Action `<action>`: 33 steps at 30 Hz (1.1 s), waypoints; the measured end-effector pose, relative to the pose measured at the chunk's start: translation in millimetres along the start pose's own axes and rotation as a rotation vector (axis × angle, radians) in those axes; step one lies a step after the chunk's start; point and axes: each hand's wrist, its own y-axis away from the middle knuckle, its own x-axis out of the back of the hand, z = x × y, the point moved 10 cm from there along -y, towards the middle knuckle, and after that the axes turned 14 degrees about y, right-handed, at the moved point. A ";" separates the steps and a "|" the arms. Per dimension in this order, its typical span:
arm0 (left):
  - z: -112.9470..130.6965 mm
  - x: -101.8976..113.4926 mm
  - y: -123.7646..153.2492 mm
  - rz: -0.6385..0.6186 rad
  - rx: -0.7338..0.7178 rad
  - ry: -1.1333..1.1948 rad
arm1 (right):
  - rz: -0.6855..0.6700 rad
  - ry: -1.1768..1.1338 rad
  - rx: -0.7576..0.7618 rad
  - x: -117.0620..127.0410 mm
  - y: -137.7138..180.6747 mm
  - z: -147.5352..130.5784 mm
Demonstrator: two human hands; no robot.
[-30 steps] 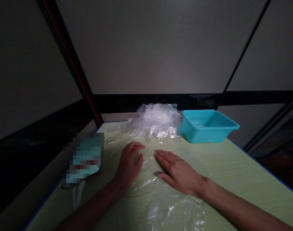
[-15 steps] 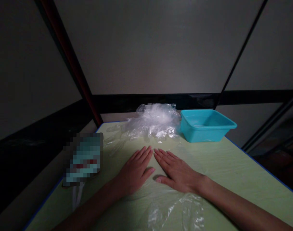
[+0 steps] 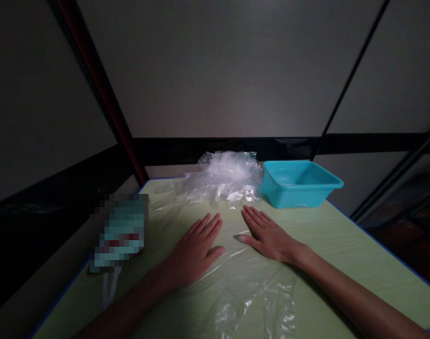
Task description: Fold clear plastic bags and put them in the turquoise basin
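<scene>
A thin clear plastic sheet or bag lies on the pale green tabletop, its near end crinkled. My left hand rests flat on it, palm down, with fingers stretched out and thumb apart. To the right and a little farther forward, my right hand is also flat, palm down, with the thumb spread. Neither hand grips anything. The outline of the sheet under the hands is hard to make out. Beyond the fingertips sits a loose heap of clear crinkled plastic.
A turquoise plastic basin stands at the back right, beside the heap. On the left, a blurred-out object has white straps hanging toward me. Blue edging runs around the table, and a wall panel rises behind it.
My right hand has slid forward and slightly right across the plastic, away from my left hand. My left hand has stayed nearly in place. The heap and basin look unmoved.
</scene>
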 end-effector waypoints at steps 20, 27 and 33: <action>-33.8 5.7 11.7 0.109 0.277 0.015 | 0.134 0.065 -0.039 4.3 0.4 10.2; -43.1 41.6 17.4 0.493 0.267 0.342 | 0.164 0.101 -0.025 24.0 0.6 -3.4; -4.3 52.4 17.6 0.536 0.027 0.375 | 0.182 0.031 0.147 32.3 5.5 -41.1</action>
